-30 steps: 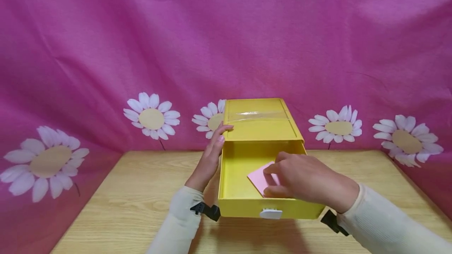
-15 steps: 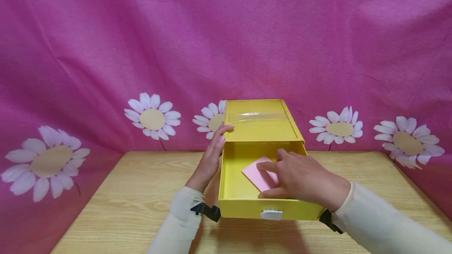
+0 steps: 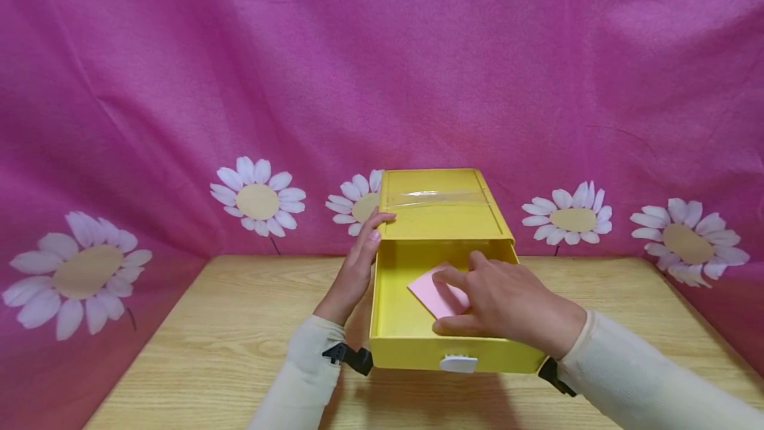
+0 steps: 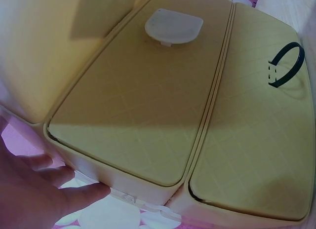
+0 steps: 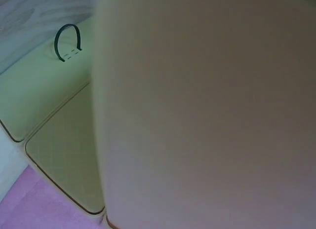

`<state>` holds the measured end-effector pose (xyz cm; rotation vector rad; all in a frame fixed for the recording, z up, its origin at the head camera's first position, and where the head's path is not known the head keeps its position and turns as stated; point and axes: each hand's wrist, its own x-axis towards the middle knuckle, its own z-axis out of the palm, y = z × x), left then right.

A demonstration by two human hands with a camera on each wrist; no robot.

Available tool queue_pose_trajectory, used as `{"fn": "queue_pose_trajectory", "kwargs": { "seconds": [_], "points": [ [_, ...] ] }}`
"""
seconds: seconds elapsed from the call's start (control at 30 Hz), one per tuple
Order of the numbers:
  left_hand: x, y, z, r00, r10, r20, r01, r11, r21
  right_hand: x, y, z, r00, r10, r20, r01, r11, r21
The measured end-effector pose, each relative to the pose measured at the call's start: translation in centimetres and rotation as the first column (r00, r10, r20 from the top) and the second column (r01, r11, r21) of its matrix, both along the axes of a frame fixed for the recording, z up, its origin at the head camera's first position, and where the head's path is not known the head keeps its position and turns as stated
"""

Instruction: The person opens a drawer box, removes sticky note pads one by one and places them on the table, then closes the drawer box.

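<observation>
A yellow drawer unit stands on the table with its top drawer pulled out toward me. A square pink pad of paper lies flat inside that drawer, partly covered by my right hand. The right index fingertip is over the pad, and the thumb lies near its front corner; whether they press on it is hard to tell. My left hand rests against the unit's left side, one fingertip over its top edge. In the left wrist view, this hand shows spread fingers beside the casing.
Below the pulled-out drawer, one drawer front has a white handle and another a black loop. Clear tape crosses the unit's top. A wooden table meets a pink flowered cloth behind. The drawer wall fills most of the right wrist view.
My right hand has shifted left inside the drawer, and the pink pad has slid left with it. Its fingers look more spread. The left hand and the drawer unit have stayed put.
</observation>
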<state>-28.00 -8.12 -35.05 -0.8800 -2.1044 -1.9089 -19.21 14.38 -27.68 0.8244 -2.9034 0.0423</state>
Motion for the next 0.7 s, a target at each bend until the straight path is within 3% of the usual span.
{"fn": "queue_pose_trajectory", "kwargs": {
  "seconds": [0.3,0.57,0.7],
  "points": [
    [0.1,0.0,0.0,1.0,-0.003,0.008,0.003,1.0,-0.003,0.0,0.0,-0.1,1.0,-0.019,0.008,0.019,0.998,-0.053],
    [2.4,-0.1,2.6,0.998,-0.029,0.062,0.031,0.999,-0.034,-0.1,0.2,-0.3,0.999,-0.001,-0.052,-0.004,0.997,-0.082],
    [1.6,-0.2,1.9,0.998,-0.026,0.061,0.028,0.999,-0.034,-0.2,0.2,-0.4,0.997,0.016,-0.082,-0.024,0.995,-0.099]
  ]
}}
